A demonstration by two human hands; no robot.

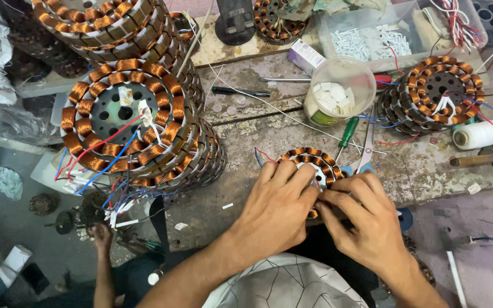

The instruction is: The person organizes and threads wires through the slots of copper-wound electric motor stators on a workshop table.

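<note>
Leftmost, a leaning stack (144,114) of copper-wound stators crowds the far-left bench (246,188), its red and blue leads trailing off the edge, seemingly parked clear of the work; I cannot count the layers. Near centre, one stator (309,162) lies flat at the bench's near edge, where both hands reach it. The left hand (278,208) presses down on it, fingers spread, likely to steady it. The right hand (366,219) pinches something small at its near rim; what, I cannot tell. Just right lie one pair of scissors (363,157) and one green screwdriver (346,134). Farther sit one tub (338,91) of white slips, another small stator stack (435,94) and one thread spool (483,134).
</note>
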